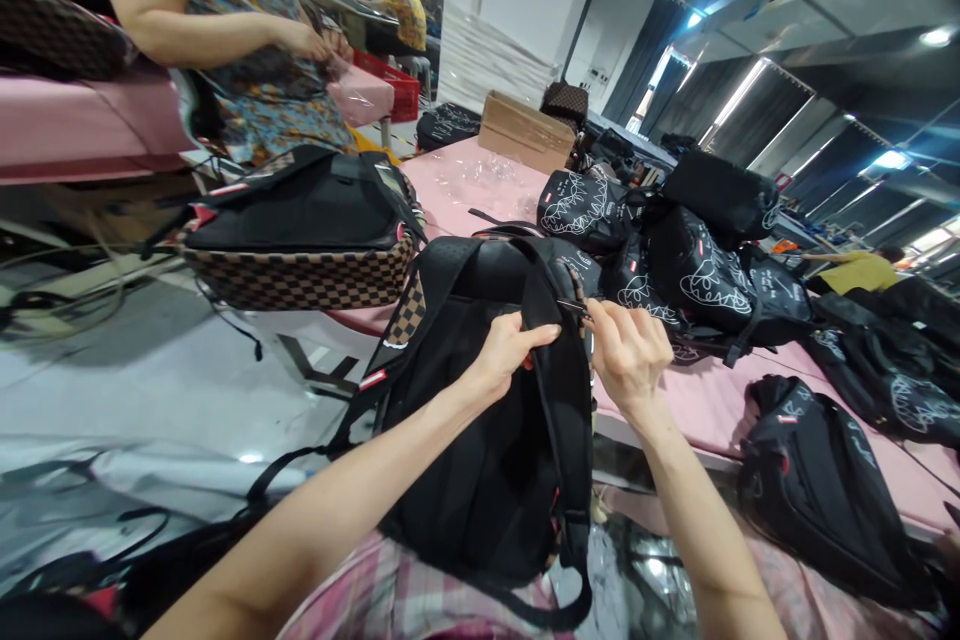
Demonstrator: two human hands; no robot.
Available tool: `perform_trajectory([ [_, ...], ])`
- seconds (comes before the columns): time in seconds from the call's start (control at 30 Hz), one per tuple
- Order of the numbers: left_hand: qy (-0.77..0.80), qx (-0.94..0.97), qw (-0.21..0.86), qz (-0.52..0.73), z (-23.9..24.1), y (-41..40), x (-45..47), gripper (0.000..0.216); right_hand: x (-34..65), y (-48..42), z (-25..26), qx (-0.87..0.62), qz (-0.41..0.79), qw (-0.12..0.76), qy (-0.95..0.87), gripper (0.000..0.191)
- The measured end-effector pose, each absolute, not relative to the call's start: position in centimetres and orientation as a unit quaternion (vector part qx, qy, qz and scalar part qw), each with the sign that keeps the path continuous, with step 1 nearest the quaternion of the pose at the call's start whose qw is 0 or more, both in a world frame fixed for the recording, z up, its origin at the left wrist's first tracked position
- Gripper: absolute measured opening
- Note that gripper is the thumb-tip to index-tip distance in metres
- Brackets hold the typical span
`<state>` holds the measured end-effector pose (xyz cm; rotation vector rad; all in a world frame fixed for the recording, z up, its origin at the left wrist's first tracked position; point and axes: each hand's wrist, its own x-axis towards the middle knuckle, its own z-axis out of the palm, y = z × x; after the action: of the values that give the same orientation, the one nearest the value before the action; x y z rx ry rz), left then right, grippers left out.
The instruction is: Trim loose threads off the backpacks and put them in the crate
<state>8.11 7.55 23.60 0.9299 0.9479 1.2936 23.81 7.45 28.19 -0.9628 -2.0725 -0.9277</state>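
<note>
A black backpack (pixel 465 420) with brown checkered side panels rests upright on my lap, its padded back and shoulder straps facing me. My left hand (pixel 510 352) is closed on one shoulder strap (pixel 551 360), thumb lying across its front. Just right of that strap, my right hand (pixel 628 352) pinches small thread snips (pixel 573 307), whose thin dark blades point left at the strap's upper edge. The fingers cover most of the snips' handle.
Several black backpacks with white line drawings (pixel 705 270) are heaped on the pink table (pixel 697 410) to the right. A checkered backpack (pixel 300 220) lies at left. Behind stand a cardboard box (pixel 521 132) and a red crate (pixel 394 85). Another person (pixel 255 50) works at the back left.
</note>
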Motion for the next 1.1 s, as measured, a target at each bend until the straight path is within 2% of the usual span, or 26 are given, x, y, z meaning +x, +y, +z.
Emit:
perform_trajectory([
  [0.2,0.423,0.421,0.588,0.546,23.5,7.7,7.9,0.030,24.1,7.8,30.2,-0.314,-0.394,0.267,-0.822,0.022],
  [0.37,0.435,0.436,0.581,0.532,23.5,7.9,7.7,0.030,24.2,8.6,32.9,-0.318,-0.302,0.203,-0.876,0.017],
  [0.43,0.423,0.434,0.597,0.526,23.2,7.8,7.4,0.032,24.5,8.9,32.9,-0.327,-0.241,0.243,-0.881,0.013],
  [0.5,0.392,0.418,0.635,0.518,23.0,7.4,7.2,0.037,25.1,9.1,31.9,-0.351,-0.148,0.343,-0.858,0.011],
  [0.6,0.361,0.351,0.674,0.540,22.7,6.2,7.4,0.061,25.8,8.7,28.8,-0.414,0.037,0.480,-0.772,0.014],
  [0.67,0.378,0.327,0.645,0.579,22.7,5.4,7.7,0.073,25.8,8.2,26.6,-0.450,0.141,0.499,-0.727,0.017],
  [0.73,0.392,0.336,0.606,0.605,22.8,4.7,8.1,0.067,25.6,7.7,24.8,-0.469,0.195,0.497,-0.703,0.018],
  [0.83,0.347,0.353,0.613,0.616,22.8,4.2,8.2,0.045,25.2,7.5,23.8,-0.467,0.178,0.504,-0.704,0.018],
  [0.9,0.300,0.342,0.643,0.616,22.5,4.1,7.9,0.038,24.8,7.8,24.1,-0.435,0.135,0.504,-0.734,0.018],
  [1.1,0.251,0.286,0.703,0.601,22.2,4.2,7.1,0.039,23.5,8.3,26.0,-0.361,0.038,0.463,-0.808,0.017],
])
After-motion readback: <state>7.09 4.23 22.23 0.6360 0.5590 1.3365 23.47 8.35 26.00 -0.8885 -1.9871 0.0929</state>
